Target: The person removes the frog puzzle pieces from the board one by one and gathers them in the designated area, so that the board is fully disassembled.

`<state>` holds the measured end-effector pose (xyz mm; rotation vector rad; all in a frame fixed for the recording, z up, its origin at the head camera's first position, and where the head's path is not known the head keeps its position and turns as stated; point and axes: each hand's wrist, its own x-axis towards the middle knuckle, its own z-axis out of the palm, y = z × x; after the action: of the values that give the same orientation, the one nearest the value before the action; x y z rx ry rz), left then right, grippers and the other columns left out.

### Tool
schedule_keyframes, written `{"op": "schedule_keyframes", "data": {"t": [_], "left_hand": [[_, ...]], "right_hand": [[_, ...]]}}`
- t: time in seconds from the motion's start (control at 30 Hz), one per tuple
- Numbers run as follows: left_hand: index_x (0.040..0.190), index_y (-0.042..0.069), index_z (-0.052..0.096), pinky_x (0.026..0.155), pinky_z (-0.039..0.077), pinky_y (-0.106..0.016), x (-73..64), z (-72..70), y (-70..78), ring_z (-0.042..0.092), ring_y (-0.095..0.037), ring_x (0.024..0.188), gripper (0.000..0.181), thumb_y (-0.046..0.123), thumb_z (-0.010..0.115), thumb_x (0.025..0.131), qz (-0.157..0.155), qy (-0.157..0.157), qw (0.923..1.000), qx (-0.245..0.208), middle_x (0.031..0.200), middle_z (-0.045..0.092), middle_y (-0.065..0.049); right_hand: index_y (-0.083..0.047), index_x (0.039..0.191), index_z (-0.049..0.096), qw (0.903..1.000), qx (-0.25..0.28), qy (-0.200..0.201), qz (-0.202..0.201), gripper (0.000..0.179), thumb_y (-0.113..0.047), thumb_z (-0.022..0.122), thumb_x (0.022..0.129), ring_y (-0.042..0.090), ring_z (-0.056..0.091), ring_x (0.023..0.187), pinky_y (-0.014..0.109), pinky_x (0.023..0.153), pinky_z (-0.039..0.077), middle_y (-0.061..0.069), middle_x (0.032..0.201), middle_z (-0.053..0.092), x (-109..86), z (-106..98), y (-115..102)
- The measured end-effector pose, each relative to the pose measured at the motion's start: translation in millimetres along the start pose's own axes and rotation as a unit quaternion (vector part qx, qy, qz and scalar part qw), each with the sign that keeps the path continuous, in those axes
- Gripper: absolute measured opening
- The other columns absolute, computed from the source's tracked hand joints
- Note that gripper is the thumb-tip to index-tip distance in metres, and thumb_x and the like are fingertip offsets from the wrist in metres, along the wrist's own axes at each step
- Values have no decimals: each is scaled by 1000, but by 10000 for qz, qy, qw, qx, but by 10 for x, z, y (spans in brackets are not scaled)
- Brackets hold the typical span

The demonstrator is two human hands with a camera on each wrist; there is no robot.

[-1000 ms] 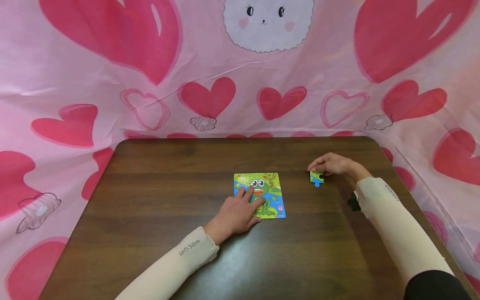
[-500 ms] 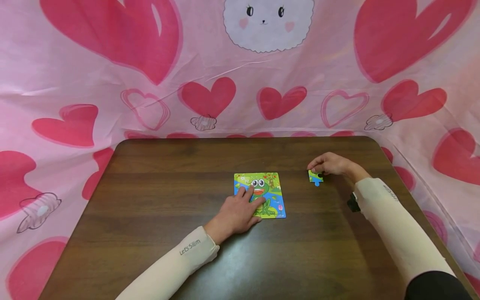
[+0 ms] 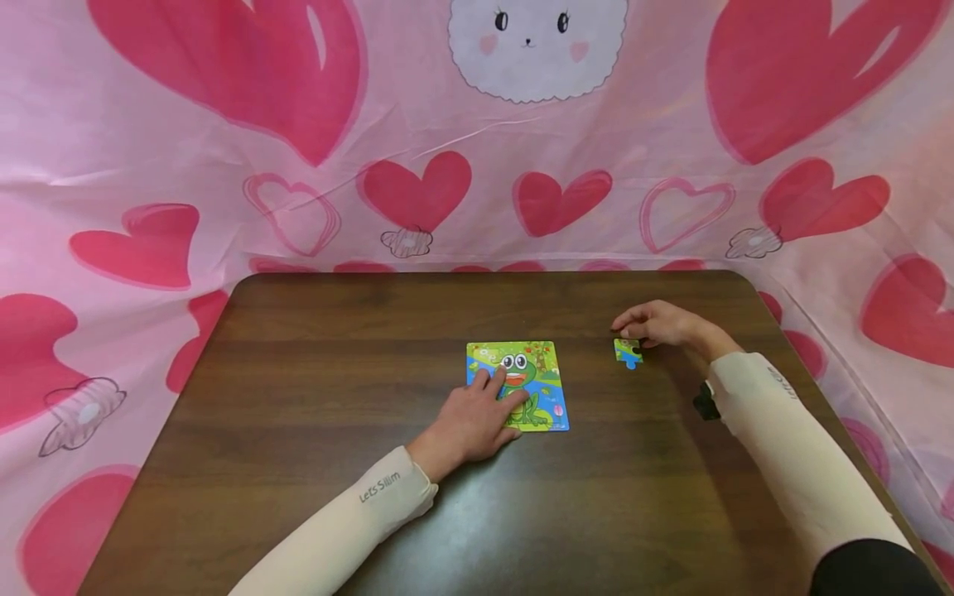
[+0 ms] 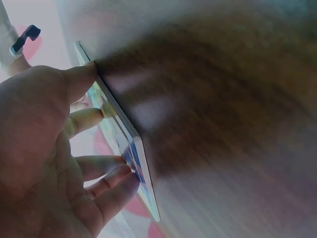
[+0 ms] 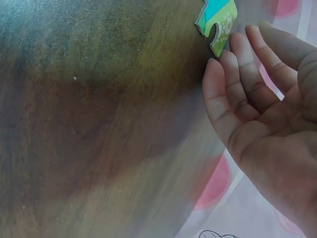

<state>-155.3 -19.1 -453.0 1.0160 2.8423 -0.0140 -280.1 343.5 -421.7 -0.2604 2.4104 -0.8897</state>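
A person's left hand (image 3: 473,418) rests on a square, flat panel printed with a green cartoon frog on blue and lime (image 3: 547,364), lying near the middle of a dark brown wood-grain table (image 3: 335,372). Its fingers are spread wide with their tips on the printed face, and the left wrist view shows the thumb against the panel's near edge, so it touches without gripping. The hand hides the panel's near left part, and what lies beneath cannot be told

Well to the right and a little farther off is a small blue-and-green cardboard jigsaw piece (image 3: 628,354), its blue tab pointing toward the near side. The right hand (image 3: 663,324) reaches over its far side; in the right wrist view its fingers are long, gently bent and close together, with the thumb apart from the piece. The fingertips are right at the piece's corner, but whether they touch cannot be told

The step in hand looks like handling the loose piece while the panel is steadied. A next move with the piece would call for thumb and fingertips to meet on its edge, as it is thin and low on the table
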Motion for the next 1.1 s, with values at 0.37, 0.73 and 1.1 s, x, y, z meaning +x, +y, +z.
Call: {"op": "schedule_keyframes", "data": {"t": [0.37,0.73,1.1], "left_hand": [[151,33,44,76,57,-40,1,4,1,45,-30,130,57,54,56,99,-13,-27,10000,-85,161,38,-14],[149,29,47,68,56,-35,-10,11,21,46,-27,123,56,53,57,99,148,70,9998,152,159,41,1],[143,24,50,76,56,-37,8,-34,62,48,-26,121,50,46,57,98,231,1,9997,80,148,47,-3]], "right_hand": [[2,138,57,10000,27,38,-38,40,-20,54,105,35,58,122,49,97,54,26,138,59,-37,-48,-53],[-3,136,59,9997,135,24,-205,40,-26,58,103,27,57,105,40,91,55,18,120,63,2,10,-286],[-3,138,58,9987,408,-64,-292,41,-27,58,104,27,58,105,39,93,55,18,121,62,173,151,-533]]}}
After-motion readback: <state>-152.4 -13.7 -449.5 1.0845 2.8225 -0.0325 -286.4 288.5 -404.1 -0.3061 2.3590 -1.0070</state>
